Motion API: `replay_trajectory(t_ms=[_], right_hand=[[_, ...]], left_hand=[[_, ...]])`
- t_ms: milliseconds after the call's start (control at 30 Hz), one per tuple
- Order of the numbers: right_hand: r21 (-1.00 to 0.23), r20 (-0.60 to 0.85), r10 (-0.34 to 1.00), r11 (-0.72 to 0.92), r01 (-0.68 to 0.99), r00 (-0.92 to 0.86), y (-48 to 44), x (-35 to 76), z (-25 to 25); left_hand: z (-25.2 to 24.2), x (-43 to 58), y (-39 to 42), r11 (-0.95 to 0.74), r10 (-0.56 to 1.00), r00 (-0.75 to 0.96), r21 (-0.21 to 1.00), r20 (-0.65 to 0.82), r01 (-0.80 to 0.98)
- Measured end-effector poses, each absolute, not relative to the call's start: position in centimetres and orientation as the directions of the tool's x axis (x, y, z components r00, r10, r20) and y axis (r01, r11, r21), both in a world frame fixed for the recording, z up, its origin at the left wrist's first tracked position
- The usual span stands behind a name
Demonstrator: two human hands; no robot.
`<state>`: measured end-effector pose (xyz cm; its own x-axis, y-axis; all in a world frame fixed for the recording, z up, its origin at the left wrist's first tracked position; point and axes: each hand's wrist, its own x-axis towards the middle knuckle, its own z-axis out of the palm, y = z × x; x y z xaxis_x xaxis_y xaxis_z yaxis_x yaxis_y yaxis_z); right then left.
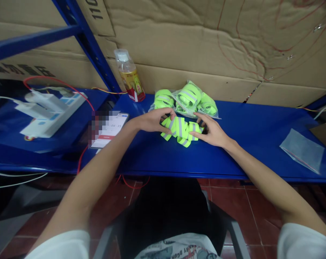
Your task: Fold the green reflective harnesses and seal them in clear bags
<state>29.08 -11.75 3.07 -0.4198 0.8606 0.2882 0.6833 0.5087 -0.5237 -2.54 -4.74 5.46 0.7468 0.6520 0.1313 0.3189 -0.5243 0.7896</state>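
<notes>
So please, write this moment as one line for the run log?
left hand: holds band bundle | right hand: holds same bundle | behind: bagged bands | right: empty bag | surface: blue bench

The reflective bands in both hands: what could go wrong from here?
1. The left hand and right hand grip only the ends of the reflective bands, so the loose bundle may unfold.
2. The bottle stands just behind; a wide elbow move could tip it.
</notes>
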Motion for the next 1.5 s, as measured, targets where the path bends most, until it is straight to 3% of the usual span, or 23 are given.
replay_trajectory(t_ms=[100, 233, 367, 533, 700, 967, 1167, 1367, 1500], right_hand=[[-0.502, 0.231, 0.888, 0.459, 0.733, -0.397, -11.6, 28.9, 2.9], [-0.485, 0.269, 0.862, 0.507, 0.713, -0.430, -11.9, 28.8, 2.9], [-0.547, 0.275, 0.853, 0.518, 0.658, -0.443, -12.1, 28.9, 2.7], [-0.605, 0.517, 0.790, 0.609, 0.512, -0.329, -11.6, 28.7, 2.1], [-0.584, 0.684, 0.711, 0.669, 0.460, -0.165, -11.0, 28.7, 1.7], [-0.759, 0.615, 0.789, 0.596, 0.261, -0.011, -11.2, 27.5, 1.0], [-0.666, 0.689, 0.725, 0.625, 0.408, 0.013, -11.3, 27.8, 0.2], [-0.684, 0.680, 0.732, 0.615, 0.391, 0.038, -11.1, 27.1, 0.5], [-0.551, 0.763, 0.646, 0.652, 0.521, 0.000, -10.6, 27.5, 0.6]], left_hand=[[5.0, -2.2, -4.9, -0.450, 0.696, 0.707, 0.842, 0.121, 0.299], [4.4, -1.9, -4.8, -0.377, 0.740, 0.667, 0.872, 0.081, 0.312], [4.1, -2.0, -4.5, -0.321, 0.731, 0.682, 0.887, 0.010, 0.331], [3.0, -1.0, -4.5, -0.257, 0.762, 0.639, 0.954, 0.101, 0.156], [1.9, 1.6, -5.5, -0.184, 0.857, 0.472, 0.978, 0.209, -0.099], [1.5, 3.5, -6.9, -0.124, 0.889, 0.428, 0.985, 0.163, -0.117], [1.7, 5.0, -8.5, 0.088, 0.855, 0.506, 0.930, 0.113, -0.357], [1.7, 5.4, -8.4, -0.155, 0.879, 0.400, 0.950, 0.259, -0.272], [1.7, 5.5, -8.9, 0.027, 0.876, 0.463, 0.944, 0.136, -0.328]])
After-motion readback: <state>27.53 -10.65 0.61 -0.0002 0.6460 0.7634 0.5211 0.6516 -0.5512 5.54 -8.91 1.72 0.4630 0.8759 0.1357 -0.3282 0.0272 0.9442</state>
